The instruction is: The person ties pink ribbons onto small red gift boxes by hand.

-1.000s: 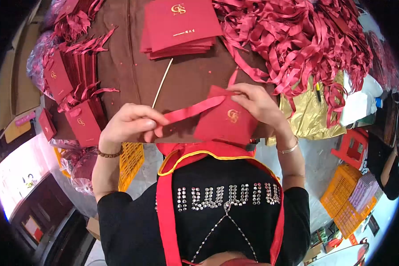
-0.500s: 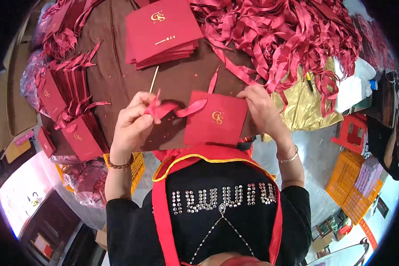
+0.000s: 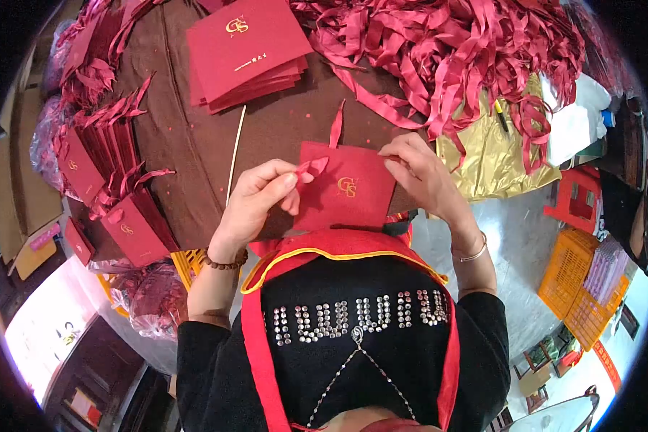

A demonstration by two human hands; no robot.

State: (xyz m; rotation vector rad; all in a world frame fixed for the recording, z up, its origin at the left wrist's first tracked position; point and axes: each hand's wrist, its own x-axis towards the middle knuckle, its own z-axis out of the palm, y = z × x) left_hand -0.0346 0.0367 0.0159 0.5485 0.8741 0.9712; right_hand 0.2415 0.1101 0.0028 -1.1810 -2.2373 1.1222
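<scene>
A red card (image 3: 344,205) with a gold emblem lies at the table's front edge, against the apron. At its left side my left hand (image 3: 263,194) is closed in a pinch on a red ribbon (image 3: 315,168). One ribbon end (image 3: 337,124) stands out beyond the card's far edge. My right hand (image 3: 419,169) grips the upper right corner of the card, its fingers bent around the edge. A thin pale stick (image 3: 235,155) lies on the brown cloth just beyond my left hand.
Beyond the card is a stack of red cards (image 3: 248,43). Loose red ribbons (image 3: 453,65) are heaped at the far right, beside gold sheeting (image 3: 482,169) and a marker (image 3: 500,115). Ribboned cards (image 3: 108,151) stand at left. Yellow crates (image 3: 579,288) are on the floor.
My left hand has moved right to the card's left side, bringing the ribbon over it. My right hand stays at the card's right corner.
</scene>
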